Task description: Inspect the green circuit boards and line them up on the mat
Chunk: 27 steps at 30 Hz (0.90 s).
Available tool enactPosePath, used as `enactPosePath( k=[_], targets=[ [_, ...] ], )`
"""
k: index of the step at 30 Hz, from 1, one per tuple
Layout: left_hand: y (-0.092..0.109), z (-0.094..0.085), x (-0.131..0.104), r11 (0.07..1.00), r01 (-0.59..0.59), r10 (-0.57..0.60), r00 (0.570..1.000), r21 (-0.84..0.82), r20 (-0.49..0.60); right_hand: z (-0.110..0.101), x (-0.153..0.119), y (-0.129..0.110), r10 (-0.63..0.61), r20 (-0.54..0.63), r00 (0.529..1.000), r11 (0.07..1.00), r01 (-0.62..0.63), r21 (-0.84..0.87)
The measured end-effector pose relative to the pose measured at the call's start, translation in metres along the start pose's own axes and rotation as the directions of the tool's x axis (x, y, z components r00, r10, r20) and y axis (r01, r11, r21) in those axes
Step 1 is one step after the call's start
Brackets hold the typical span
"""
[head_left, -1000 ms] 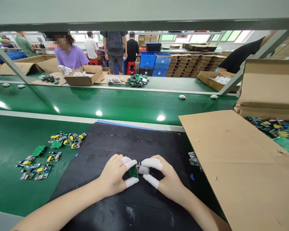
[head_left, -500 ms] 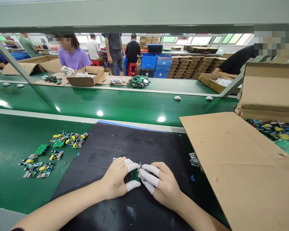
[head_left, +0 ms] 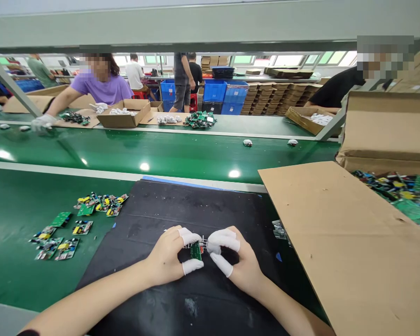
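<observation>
My left hand (head_left: 171,256) pinches a small green circuit board (head_left: 196,251) by its edges between thumb and fingers, over a black mat (head_left: 196,205). White covers sleeve its fingertips. Thin pale pins and a small red part show at the board's right side. My right hand (head_left: 236,254), with the same finger covers, curls close beside those pins. Its thumb and fingers come together around a greyish-white shape; I cannot make out whether that is a held part or another covered fingertip. Loose pale leads lie on the mat, partly behind my left hand.
Several circuit boards (head_left: 66,247) lie left on the green bench. A cardboard sheet (head_left: 322,224) slopes at right, beside a box of boards (head_left: 402,186). Small clear pieces (head_left: 279,228) lie by its edge. Across the conveyor (head_left: 182,154), co-workers sit near boxes of white parts (head_left: 124,114).
My right hand's fingers have shifted slightly right and opened from the board, exposing its pins and red part. Across the line, a co-worker's gloved hand has reached onto the conveyor.
</observation>
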<state>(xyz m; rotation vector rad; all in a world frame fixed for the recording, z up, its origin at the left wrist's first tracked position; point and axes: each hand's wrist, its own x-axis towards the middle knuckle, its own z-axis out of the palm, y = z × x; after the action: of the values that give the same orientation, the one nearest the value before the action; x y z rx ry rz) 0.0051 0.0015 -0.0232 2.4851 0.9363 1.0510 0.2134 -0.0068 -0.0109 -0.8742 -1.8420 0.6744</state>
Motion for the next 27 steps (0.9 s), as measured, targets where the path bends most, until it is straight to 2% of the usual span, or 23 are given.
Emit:
enactPosePath(
  k=[2, 5, 12, 14, 16, 18, 20, 22, 24, 27],
  targets=[
    [0.001, -0.001, 0.001, 1.000, -0.011, 0.011, 1.000, -0.007, -0.004, 0.000, 0.000, -0.003, -0.104, 0.033, 0.994, 0.987, 0.107, -0.122],
    [0.002, -0.001, 0.001, 0.999, -0.043, 0.042, 0.999, -0.007, -0.026, 0.003, -0.003, -0.002, -0.187, 0.062, 0.980, 0.958, 0.196, -0.211],
    [0.001, 0.004, 0.000, 1.000, -0.022, 0.022, 0.999, -0.006, -0.044, 0.007, -0.009, 0.005, -0.249, 0.033, 0.968, 0.919, 0.247, -0.306],
    [0.002, 0.003, 0.002, 0.999, -0.039, 0.039, 0.998, -0.021, -0.042, 0.007, -0.008, 0.003, -0.169, 0.036, 0.985, 0.965, 0.173, -0.199],
    [0.003, 0.001, 0.004, 0.996, -0.081, 0.078, 0.995, -0.043, -0.064, 0.006, -0.007, 0.000, -0.044, 0.039, 0.998, 0.999, 0.044, 0.005],
    [0.005, -0.002, 0.005, 0.990, -0.136, 0.131, 0.986, -0.038, -0.106, 0.006, -0.007, 0.000, 0.074, 0.028, 0.997, 0.979, -0.078, 0.190],
    [0.007, -0.005, 0.006, 0.984, -0.178, 0.177, 0.973, 0.002, -0.147, 0.004, -0.006, 0.005, 0.173, -0.008, 0.985, 0.956, -0.166, 0.240],
    [0.009, -0.007, 0.005, 0.979, -0.202, 0.206, 0.960, 0.038, -0.189, 0.002, -0.004, 0.013, 0.234, -0.063, 0.970, 0.962, -0.222, 0.156],
    [0.011, -0.009, 0.004, 0.973, -0.223, 0.231, 0.944, 0.058, -0.238, -0.003, 0.001, 0.025, 0.257, -0.127, 0.958, 0.965, -0.263, -0.028],
    [0.015, -0.012, 0.002, 0.964, -0.251, 0.265, 0.922, 0.084, -0.281, -0.013, 0.010, 0.043, 0.271, -0.209, 0.940, 0.916, -0.319, -0.244]
  ],
)
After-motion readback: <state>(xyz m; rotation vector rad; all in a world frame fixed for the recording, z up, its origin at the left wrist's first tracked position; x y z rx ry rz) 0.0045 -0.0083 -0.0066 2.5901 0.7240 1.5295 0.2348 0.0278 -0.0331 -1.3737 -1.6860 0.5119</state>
